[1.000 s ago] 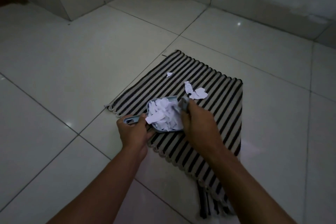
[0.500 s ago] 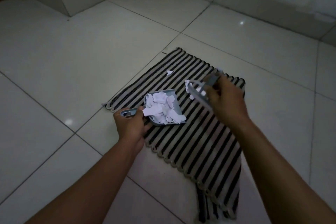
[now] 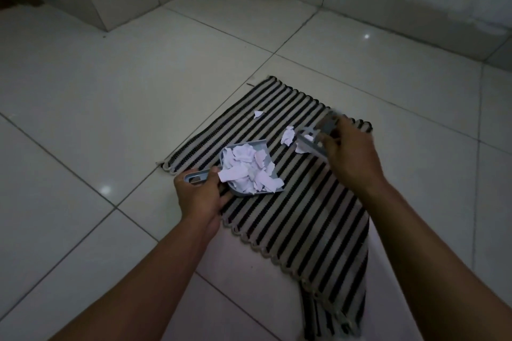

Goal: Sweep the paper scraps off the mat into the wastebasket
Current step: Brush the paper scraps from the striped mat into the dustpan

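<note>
Lying on glossy pale floor tiles is a striped mat.

no text, label, brand, number or sign can be read anywhere in this dim view. the paper scraps, the grey dustpan, the brush and the striped mat show no legible marks.

left hand: near left, fingers curled round handle of grey plastic dustpan, bare forearm extended | right hand: farther right, knuckles up, gripping grey plastic hand brush, bare forearm extended
</note>
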The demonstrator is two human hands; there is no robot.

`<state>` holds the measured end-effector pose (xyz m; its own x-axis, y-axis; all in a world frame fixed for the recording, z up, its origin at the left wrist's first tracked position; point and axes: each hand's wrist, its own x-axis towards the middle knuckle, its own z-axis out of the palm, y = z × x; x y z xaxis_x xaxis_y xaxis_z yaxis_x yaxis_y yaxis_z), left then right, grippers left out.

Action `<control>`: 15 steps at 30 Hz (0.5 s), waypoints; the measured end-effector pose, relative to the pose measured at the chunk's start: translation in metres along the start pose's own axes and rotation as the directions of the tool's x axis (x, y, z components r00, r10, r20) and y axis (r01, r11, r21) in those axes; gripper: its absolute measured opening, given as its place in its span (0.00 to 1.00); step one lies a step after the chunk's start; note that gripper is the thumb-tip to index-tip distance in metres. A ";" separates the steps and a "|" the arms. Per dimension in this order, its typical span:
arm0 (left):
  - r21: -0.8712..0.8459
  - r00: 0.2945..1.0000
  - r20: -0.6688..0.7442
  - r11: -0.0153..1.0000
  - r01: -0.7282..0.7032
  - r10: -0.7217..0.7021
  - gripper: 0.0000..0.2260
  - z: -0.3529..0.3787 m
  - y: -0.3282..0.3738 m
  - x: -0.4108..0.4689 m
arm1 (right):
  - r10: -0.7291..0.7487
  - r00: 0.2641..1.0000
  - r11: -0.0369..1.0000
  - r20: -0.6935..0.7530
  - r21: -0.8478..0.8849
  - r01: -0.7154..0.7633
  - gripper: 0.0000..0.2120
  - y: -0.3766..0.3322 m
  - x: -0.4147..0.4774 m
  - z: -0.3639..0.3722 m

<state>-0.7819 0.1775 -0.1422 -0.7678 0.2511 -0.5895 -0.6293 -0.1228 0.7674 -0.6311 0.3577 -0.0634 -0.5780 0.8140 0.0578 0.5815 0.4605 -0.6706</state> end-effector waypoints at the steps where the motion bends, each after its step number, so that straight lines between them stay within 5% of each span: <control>1: 0.001 1.000 -0.005 1.000 0.001 -0.001 0.21 0.000 0.000 0.000 | -0.011 0.999 1.000 0.046 -0.014 0.012 0.13 -0.003 -0.007 0.010; 5: -0.001 1.000 -0.003 1.000 0.002 -0.002 0.21 -0.004 0.000 0.000 | -0.141 0.972 0.989 0.187 -0.022 0.148 0.07 -0.026 -0.044 0.043; 11: 0.000 1.000 -0.005 1.000 -0.003 0.003 0.20 -0.009 0.000 0.000 | -0.068 0.997 0.997 0.039 0.051 0.066 0.09 -0.026 -0.034 0.032; 15: -0.027 1.000 0.003 1.000 -0.001 0.001 0.21 -0.007 0.001 0.002 | -0.101 0.981 0.995 0.166 0.038 0.096 0.10 -0.035 -0.042 0.040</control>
<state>-0.7847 0.1715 -0.1443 -0.7678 0.2541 -0.5881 -0.6318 -0.1486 0.7607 -0.6501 0.2934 -0.0716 -0.7209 0.6931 0.0018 0.5009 0.5227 -0.6899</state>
